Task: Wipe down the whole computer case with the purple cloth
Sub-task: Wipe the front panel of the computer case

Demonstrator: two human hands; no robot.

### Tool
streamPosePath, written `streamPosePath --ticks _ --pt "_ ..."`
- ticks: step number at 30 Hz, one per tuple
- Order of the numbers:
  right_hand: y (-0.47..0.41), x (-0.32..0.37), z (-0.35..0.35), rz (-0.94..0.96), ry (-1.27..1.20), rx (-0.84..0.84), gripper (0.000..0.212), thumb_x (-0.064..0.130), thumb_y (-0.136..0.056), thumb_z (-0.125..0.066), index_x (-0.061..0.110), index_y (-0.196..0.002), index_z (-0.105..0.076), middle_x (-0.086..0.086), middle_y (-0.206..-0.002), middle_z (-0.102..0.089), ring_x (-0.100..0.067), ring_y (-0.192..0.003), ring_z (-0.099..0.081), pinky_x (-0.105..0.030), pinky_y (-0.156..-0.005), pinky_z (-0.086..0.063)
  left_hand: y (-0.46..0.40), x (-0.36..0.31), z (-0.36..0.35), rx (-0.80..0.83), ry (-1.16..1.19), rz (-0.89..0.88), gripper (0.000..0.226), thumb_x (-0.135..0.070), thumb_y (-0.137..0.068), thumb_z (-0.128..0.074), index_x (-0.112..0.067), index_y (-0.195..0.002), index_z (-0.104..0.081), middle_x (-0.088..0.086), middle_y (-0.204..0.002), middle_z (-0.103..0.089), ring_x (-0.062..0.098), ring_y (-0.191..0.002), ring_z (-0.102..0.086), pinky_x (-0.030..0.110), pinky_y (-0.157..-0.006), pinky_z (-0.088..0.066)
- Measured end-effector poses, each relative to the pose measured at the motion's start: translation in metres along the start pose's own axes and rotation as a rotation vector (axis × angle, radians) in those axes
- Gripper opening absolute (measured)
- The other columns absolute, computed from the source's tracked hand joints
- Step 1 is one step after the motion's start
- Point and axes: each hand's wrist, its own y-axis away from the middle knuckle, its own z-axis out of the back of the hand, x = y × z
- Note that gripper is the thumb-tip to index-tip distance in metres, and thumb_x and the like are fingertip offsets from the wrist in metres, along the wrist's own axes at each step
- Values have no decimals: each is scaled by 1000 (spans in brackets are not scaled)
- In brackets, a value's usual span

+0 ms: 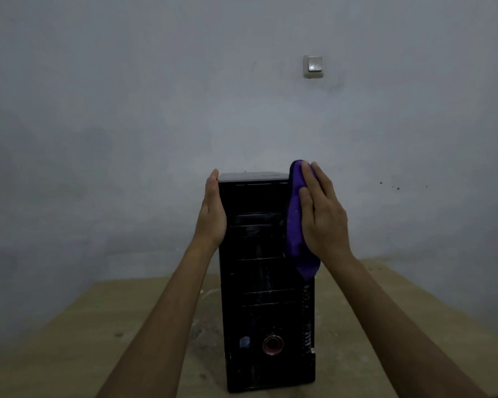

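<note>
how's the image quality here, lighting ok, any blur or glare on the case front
Head view: dim, flat lighting with no hard shadows; the black computer case front is nearly lost in darkness, only faint bay lines and a round red-ringed button showing; no strong glare, slight sheen on its top edge; overall soft; the purple cloth under the right hand reads clearly; wide-angle stretch at the forearms.

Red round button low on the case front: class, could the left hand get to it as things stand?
Probably yes. The left hand rests flat on the computer case's upper left side, holding nothing, and the front panel down to the red round button is uncovered; the purple cloth hangs at the right edge.
</note>
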Motion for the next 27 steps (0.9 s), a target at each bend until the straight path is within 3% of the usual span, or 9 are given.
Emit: streamPosePath --ticks 4,7,9,12,14,18,22,27 --pt "18 2 -4 -13 -95 4 54 25 -110 -32 21 -161 -18 6 -168 -17 1 -140 -35 -5 -94 -34 3 5 -2 -14 42 -12 60 -54 -105 -11 -29 -159 -20 -12 -165 -21 5 -151 -19 32 -126 -13" --pt "53 -3 -14 -71 -164 1 56 17 -109 -33 15 -162 -12 3 -169 -15 23 -138 -21 6 -95 -25 13 21 -4 -31 76 -42 74 -73 -96 -17 -33 -158 -24 -11 -162 -30 5 -149 -27 38 -126 -19" --pt "75 -7 -19 -100 -153 -2 58 21 -109 -33 17 -162 -11 6 -169 -14 24 -137 -21 6 -92 -29 20 32 -7 -46 91 -63 86 -81 -88 -20 -32 -157 -27 -10 -160 -35 5 -147 -31 38 -125 -23" --pt "92 -13 -21 -81 -108 1 59 32 -108 -29 27 -162 -6 15 -169 -9 -3 -139 -40 -12 -84 -42 22 39 -9 -61 113 -95 92 -88 -83 -24 -32 -157 -30 -10 -159 -38 5 -146 -33 39 -124 -24" --pt "85 -14 -20 -60 -93 13 60 35 -107 -26 29 -162 -4 17 -169 -7 -12 -139 -44 -21 -82 -46 19 42 -9 -70 116 -105 95 -90 -81 -25 -31 -156 -31 -8 -158 -39 7 -146 -34 41 -124 -26" --pt "50 -10 -15 -17 -78 7 58 39 -107 -23 29 -162 -5 17 -168 -7 8 -129 -36 -21 -75 -47 17 46 -9 -64 118 -116 93 -89 -83 -25 -32 -156 -32 -6 -157 -41 9 -145 -36 42 -123 -28" --pt "50 -9 -11 -14 -77 12 58 37 -108 -24 28 -162 -8 16 -169 -9 17 -122 -32 -20 -70 -48 16 49 -9 -81 116 -136 92 -87 -85 -24 -29 -156 -32 -7 -157 -40 7 -145 -35 39 -123 -27" --pt "130 -19 -18 -83 -62 46 58 36 -107 -26 34 -162 -6 17 -168 -9 0 -138 -37 -20 -83 -50 22 57 -12 -139 108 -166 88 -80 -89 -23 -23 -156 -32 -7 -158 -39 4 -146 -33 38 -124 -24"
